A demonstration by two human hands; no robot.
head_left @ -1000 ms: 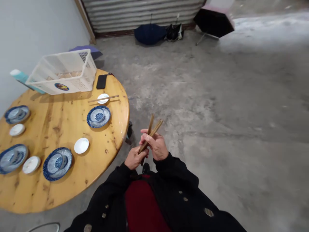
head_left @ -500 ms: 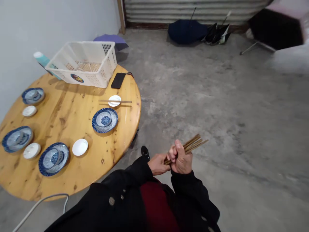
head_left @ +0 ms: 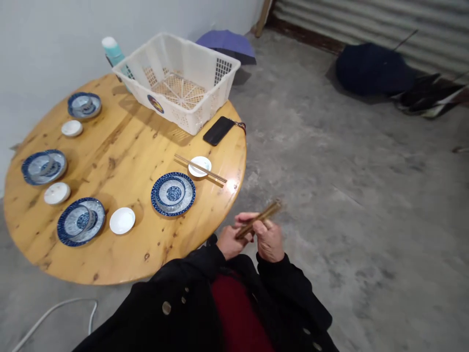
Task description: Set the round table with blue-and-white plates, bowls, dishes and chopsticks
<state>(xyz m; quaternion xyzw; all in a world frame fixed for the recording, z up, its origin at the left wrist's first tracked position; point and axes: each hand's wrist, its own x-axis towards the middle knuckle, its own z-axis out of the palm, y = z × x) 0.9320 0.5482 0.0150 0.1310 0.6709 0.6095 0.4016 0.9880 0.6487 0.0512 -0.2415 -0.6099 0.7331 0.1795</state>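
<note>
A bundle of brown chopsticks (head_left: 264, 215) is held in front of my body, over the floor just off the table's edge. My left hand (head_left: 232, 240) is closed around the near end of the bundle. Farther along it, my right hand (head_left: 270, 240) grips the sticks with thumb and fingers, and their far tips are blurred. On the table, a pair of chopsticks (head_left: 201, 168) rests across a small white bowl (head_left: 200, 172). Close to it sits a blue-and-white plate (head_left: 156, 198) with a patterned bowl (head_left: 173, 191) on it.
The round wooden table (head_left: 139, 259) also carries several plates with bowls, small white bowls, a white plastic basket (head_left: 172, 115), a black phone (head_left: 219, 130) and a teal bottle (head_left: 113, 50). Open umbrellas, one purple (head_left: 229, 41) and one dark (head_left: 370, 71), stand on the concrete floor.
My view has turned left, so the table appears farther right. The chopstick bundle has been drawn together and tilted more steeply, with both hands still on it.
</note>
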